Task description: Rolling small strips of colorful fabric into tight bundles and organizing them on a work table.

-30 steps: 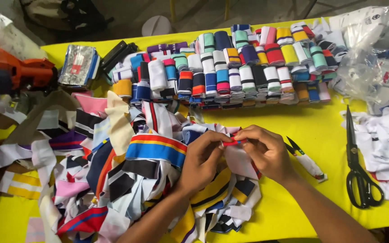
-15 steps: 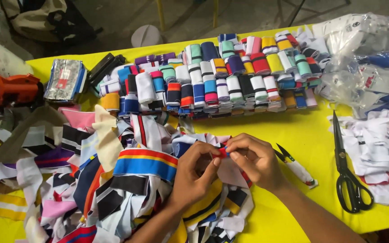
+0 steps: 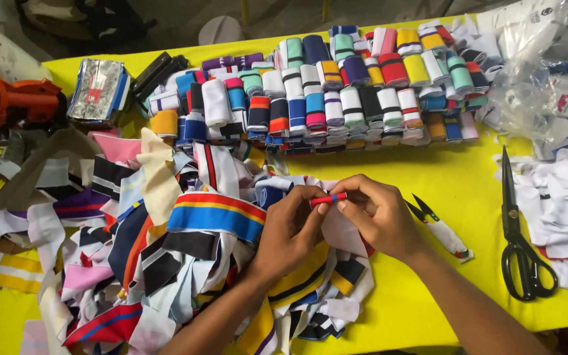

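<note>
My left hand point(image 3: 289, 231) and my right hand point(image 3: 377, 212) meet over a yellow table point(image 3: 389, 164). Both pinch the top edge of a pale fabric strip point(image 3: 340, 230) whose red and blue border point(image 3: 328, 198) is rolled between the fingertips. The strip hangs down below my hands onto a loose heap of striped fabric strips point(image 3: 165, 256). A wide blue, yellow and red striped band point(image 3: 217, 213) lies just left of my left hand.
Rows of rolled fabric strips point(image 3: 336, 98) lie along the table's far side. Small thread snips point(image 3: 438, 223) and black scissors point(image 3: 519, 243) lie right of my hands. White fabric pieces point(image 3: 567, 204), clear plastic bags point(image 3: 547, 72), an orange tool point(image 3: 14, 102) and a wrapped packet point(image 3: 98, 89) surround them.
My hands stay together on the strip, rolling its red and blue edge tighter between the fingertips. The view has shifted a little.
</note>
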